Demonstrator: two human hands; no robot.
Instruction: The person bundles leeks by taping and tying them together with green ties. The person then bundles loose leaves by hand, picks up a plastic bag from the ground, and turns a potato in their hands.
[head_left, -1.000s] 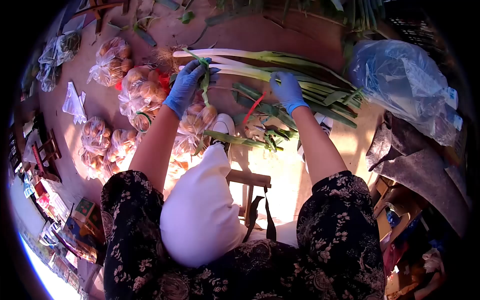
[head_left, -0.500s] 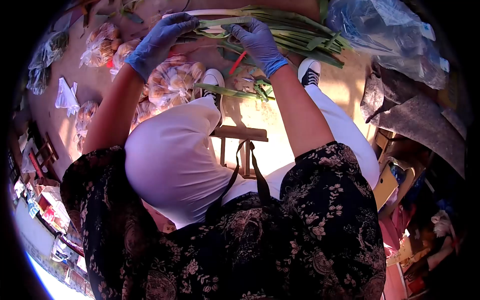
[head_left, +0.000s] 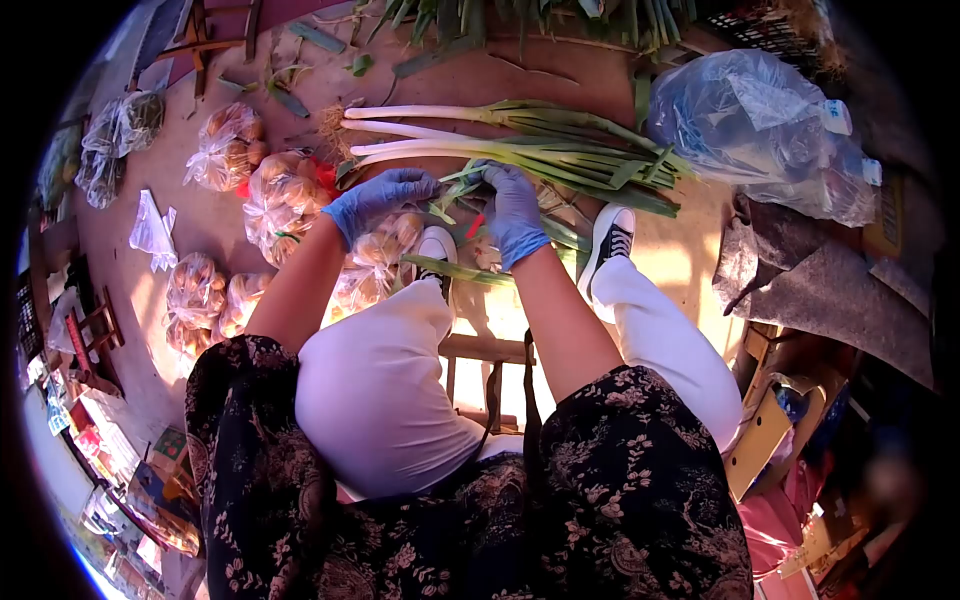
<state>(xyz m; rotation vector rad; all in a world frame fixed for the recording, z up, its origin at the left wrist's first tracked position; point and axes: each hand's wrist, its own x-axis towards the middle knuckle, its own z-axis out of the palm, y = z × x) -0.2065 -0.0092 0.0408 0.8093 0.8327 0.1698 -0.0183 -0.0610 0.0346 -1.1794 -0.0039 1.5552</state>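
Against the right hand, probably leek leaf.

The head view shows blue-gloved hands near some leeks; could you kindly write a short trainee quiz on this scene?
1. True or false: the gloved right hand touches a green leaf strip.

2. Which lies on the person's right?
A) crumpled white bag
B) grey cloth
C) bags of round produce

3. Fill in: the root ends of the leeks point toward the person's ____ side.

Key: 1. True; 2. B; 3. left.
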